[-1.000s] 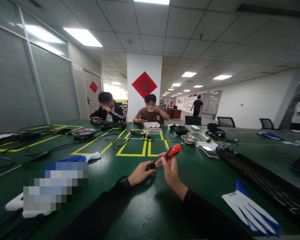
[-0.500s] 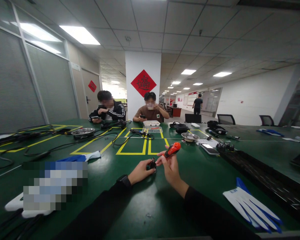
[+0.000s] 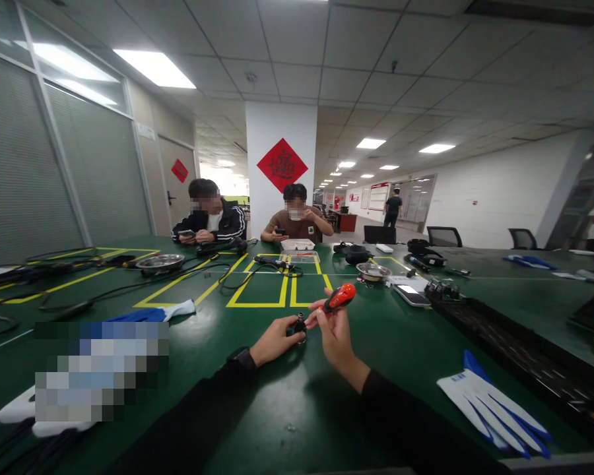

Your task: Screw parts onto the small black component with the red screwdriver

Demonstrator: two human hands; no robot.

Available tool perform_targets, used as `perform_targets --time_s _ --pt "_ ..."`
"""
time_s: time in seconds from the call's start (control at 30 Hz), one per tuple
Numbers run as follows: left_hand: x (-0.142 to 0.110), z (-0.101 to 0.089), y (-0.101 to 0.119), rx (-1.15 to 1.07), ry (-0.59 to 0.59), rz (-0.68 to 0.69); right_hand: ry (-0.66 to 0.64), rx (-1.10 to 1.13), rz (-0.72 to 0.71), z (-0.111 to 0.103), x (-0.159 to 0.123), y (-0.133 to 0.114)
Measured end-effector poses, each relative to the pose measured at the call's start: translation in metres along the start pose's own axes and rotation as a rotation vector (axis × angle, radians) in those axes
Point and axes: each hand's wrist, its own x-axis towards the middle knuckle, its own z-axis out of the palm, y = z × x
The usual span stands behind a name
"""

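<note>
My left hand (image 3: pixel 276 340) is closed on a small dark part with shiny metal ends (image 3: pixel 300 324), held upright close to the tabletop; its exact kind is too small to make out. In my right hand (image 3: pixel 335 333) is a screwdriver with a red and black handle (image 3: pixel 340 298), its handle tilted up to the right. The tip end points toward the small part, but fingers cover it, so I cannot tell whether it touches. Beneath both hands lies the green table (image 3: pixel 257 402).
White and blue gloves (image 3: pixel 492 409) lie to the right beside a long black tray (image 3: pixel 505 349). Metal bowls (image 3: pixel 373 271) and a phone-like device (image 3: pixel 410 295) stand farther back. Black cables (image 3: pixel 143 285) run across the left. Two people (image 3: pixel 296 221) sit opposite.
The view has shifted slightly to the right. Both hands keep nearly the same pose on the part and screwdriver. The seated person at the left has lowered a hand toward the phone.
</note>
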Motion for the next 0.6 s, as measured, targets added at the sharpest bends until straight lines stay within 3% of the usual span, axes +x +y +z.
perform_targets --time_s 0.6 --pt "-0.0003 0.0003 -0.0014 0.016 0.000 0.002 -0.022 0.102 -0.032 -0.0028 -0.0008 -0.0006"
